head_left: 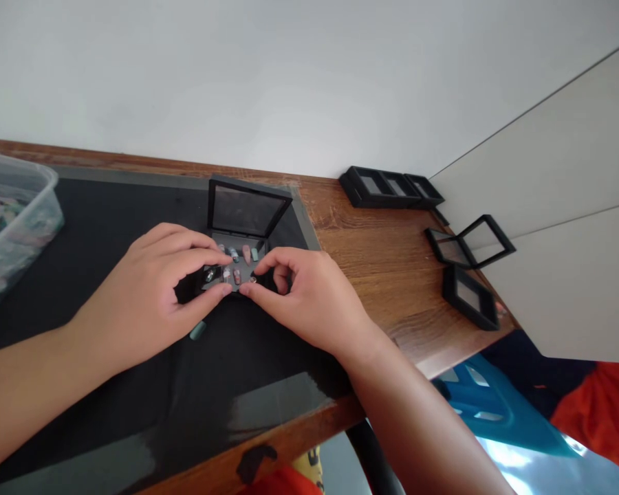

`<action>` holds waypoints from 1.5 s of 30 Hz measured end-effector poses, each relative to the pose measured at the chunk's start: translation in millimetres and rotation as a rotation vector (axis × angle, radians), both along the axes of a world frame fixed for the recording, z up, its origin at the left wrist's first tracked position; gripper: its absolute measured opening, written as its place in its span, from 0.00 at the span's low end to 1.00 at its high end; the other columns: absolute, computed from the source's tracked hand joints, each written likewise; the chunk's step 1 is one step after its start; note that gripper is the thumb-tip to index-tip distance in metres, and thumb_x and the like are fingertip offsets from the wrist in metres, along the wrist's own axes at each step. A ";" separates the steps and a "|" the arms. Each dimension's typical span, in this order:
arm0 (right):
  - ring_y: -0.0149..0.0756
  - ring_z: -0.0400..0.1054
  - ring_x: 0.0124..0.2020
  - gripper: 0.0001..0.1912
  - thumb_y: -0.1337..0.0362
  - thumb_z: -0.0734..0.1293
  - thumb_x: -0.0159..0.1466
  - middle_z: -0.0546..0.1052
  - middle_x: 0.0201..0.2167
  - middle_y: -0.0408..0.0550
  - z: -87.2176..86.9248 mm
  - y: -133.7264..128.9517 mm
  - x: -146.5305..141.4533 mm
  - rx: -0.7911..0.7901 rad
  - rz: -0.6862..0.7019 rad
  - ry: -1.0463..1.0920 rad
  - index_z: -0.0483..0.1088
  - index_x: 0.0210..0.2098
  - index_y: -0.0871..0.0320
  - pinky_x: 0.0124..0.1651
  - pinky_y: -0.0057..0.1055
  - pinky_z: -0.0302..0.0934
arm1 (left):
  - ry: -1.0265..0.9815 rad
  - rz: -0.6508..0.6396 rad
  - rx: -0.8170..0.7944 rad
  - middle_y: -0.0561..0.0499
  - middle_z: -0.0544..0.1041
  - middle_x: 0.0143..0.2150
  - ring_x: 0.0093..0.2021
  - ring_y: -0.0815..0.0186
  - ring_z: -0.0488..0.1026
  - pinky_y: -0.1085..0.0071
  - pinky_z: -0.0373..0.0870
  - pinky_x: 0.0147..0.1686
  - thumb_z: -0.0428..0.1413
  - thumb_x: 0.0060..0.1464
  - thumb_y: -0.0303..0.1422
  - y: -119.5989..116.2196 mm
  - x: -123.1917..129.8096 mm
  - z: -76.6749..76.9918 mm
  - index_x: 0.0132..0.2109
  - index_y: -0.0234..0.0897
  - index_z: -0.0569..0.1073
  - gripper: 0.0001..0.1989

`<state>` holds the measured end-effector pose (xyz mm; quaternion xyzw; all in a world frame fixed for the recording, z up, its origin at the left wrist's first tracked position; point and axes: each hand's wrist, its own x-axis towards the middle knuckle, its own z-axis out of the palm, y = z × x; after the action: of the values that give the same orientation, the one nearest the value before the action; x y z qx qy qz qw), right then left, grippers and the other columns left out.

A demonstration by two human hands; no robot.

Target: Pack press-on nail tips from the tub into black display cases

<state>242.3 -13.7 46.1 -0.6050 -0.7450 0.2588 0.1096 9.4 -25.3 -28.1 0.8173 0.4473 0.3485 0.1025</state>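
An open black case (pixel 250 206) with a clear window in its raised lid stands on the black mat. Several small nail-shaped pieces (pixel 246 254), pink, green and patterned, lie in its grey base. My left hand (pixel 159 289) reaches over the left side of the base, thumb and fingertips apart at the front edge and the pieces. At the right front corner, my right hand (pixel 309 292) has thumb and index finger nearly together by a small piece (pixel 252 280); whether it is gripped is hard to tell. One green piece (pixel 197 331) lies on the mat below my left hand.
A clear plastic tub (pixel 51 199) of small pieces is at the far left. Black cases (pixel 392 189) stand by the wall on the wooden table (pixel 361 240). Farther right are an open case (pixel 464 247) and a closed one (pixel 469 297). A blue stool (pixel 500 405) is below.
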 end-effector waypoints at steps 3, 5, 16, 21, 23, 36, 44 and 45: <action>0.29 0.63 0.26 0.07 0.59 0.79 0.65 0.74 0.23 0.36 -0.3 -0.9 -1.7 -0.010 0.001 -0.021 0.81 0.36 0.54 0.32 0.33 0.51 | -0.006 -0.012 -0.016 0.47 0.85 0.52 0.54 0.48 0.78 0.44 0.79 0.56 0.59 0.71 0.46 -0.1 0.0 -0.2 0.55 0.47 0.82 0.14; 0.29 0.63 0.27 0.06 0.60 0.78 0.66 0.74 0.24 0.36 -0.5 -0.8 -2.1 -0.019 0.001 -0.028 0.80 0.35 0.54 0.33 0.34 0.51 | -0.011 -0.012 -0.026 0.46 0.85 0.51 0.54 0.48 0.78 0.44 0.79 0.56 0.59 0.71 0.45 -0.2 -0.2 -0.6 0.55 0.48 0.82 0.13; 0.31 0.64 0.27 0.08 0.61 0.76 0.67 0.74 0.23 0.40 -0.4 1.2 2.1 -0.013 0.008 -0.025 0.80 0.32 0.55 0.32 0.33 0.50 | -0.034 -0.004 -0.024 0.47 0.84 0.52 0.55 0.49 0.78 0.47 0.80 0.56 0.59 0.70 0.43 -0.4 -0.8 1.4 0.55 0.48 0.82 0.12; 0.30 0.62 0.25 0.16 0.58 0.74 0.69 0.75 0.22 0.40 0.9 0.5 1.1 -0.034 0.006 -0.021 0.76 0.26 0.55 0.31 0.34 0.49 | -0.016 -0.010 -0.030 0.46 0.84 0.52 0.55 0.48 0.78 0.46 0.80 0.55 0.59 0.71 0.45 0.1 -1.9 -1.5 0.56 0.48 0.82 0.13; 0.29 0.62 0.24 0.15 0.59 0.74 0.68 0.75 0.22 0.40 2.0 0.7 2.2 -0.046 0.008 0.012 0.76 0.26 0.56 0.30 0.33 0.50 | -0.011 -0.021 -0.029 0.47 0.84 0.52 0.56 0.49 0.78 0.46 0.80 0.55 0.59 0.71 0.44 0.8 -3.0 -2.8 0.56 0.48 0.82 0.13; 0.26 0.61 0.25 0.08 0.67 0.75 0.67 0.72 0.25 0.35 -5.9 10.2 20.1 -0.083 0.155 0.161 0.84 0.45 0.55 0.33 0.31 0.49 | -0.046 -0.011 -0.051 0.47 0.85 0.51 0.55 0.48 0.79 0.48 0.81 0.53 0.60 0.69 0.48 2.4 -5.0 -2.5 0.54 0.52 0.84 0.14; 0.26 0.61 0.24 0.12 0.62 0.78 0.66 0.72 0.25 0.34 -4.4 7.7 15.3 -0.051 0.129 0.146 0.83 0.48 0.55 0.31 0.30 0.50 | -0.032 -0.015 -0.028 0.46 0.85 0.51 0.54 0.48 0.78 0.47 0.81 0.54 0.60 0.69 0.46 2.6 -4.3 -1.9 0.54 0.50 0.84 0.13; 0.26 0.61 0.24 0.12 0.62 0.79 0.65 0.72 0.25 0.34 -4.0 7.4 15.0 -0.041 0.121 0.137 0.83 0.48 0.55 0.31 0.30 0.50 | -0.033 -0.014 -0.028 0.47 0.85 0.51 0.54 0.48 0.78 0.47 0.81 0.54 0.60 0.69 0.46 2.6 -4.5 -2.2 0.54 0.50 0.84 0.13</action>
<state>257.3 -6.3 42.1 -0.5421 -0.7654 0.3207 0.1320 4.9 -22.6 -30.3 0.8128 0.4449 0.3549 0.1238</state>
